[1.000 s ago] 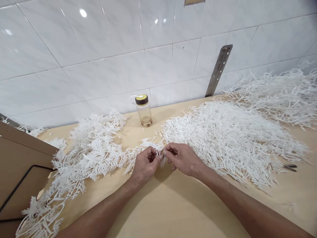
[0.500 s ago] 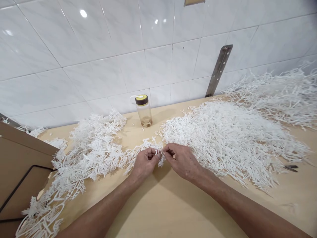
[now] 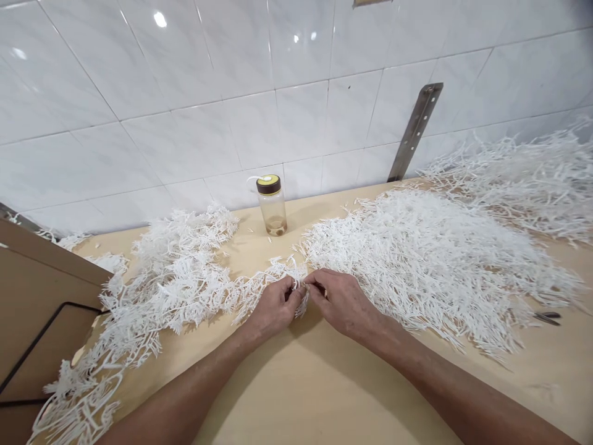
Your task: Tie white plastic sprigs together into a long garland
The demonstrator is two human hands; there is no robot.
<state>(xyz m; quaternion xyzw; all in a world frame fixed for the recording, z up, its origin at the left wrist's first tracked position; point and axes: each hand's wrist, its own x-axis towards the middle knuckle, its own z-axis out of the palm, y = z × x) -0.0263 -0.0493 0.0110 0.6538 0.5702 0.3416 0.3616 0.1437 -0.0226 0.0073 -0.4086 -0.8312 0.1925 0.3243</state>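
My left hand [image 3: 278, 303] is closed on a white branched plastic strip [image 3: 302, 305], whose thin prongs stick out below the thumb. My right hand [image 3: 337, 300] meets it from the other side, thumb and forefinger pinched at the strip's edge. What exactly sits between those right fingertips is too small to make out. Beyond my left hand, a tangled heap of similar branched white strips [image 3: 185, 272] trails down to the lower left. Beside my right hand spreads a wide pile of short, thin white pieces [image 3: 426, 266].
A clear bottle [image 3: 273, 213] with a dark and yellow lid stands near the tiled wall. Longer white strands [image 3: 523, 185] are heaped at the back right. A small dark tool [image 3: 547, 317] lies at the right. At left is a brown box [image 3: 46, 296]; a metal bracket [image 3: 416, 131] leans up the wall.
My left fingers have curled further over the branched strip, and its upper prongs show differently. My right hand stays almost in place, still pinched. The whole view has shifted slightly.
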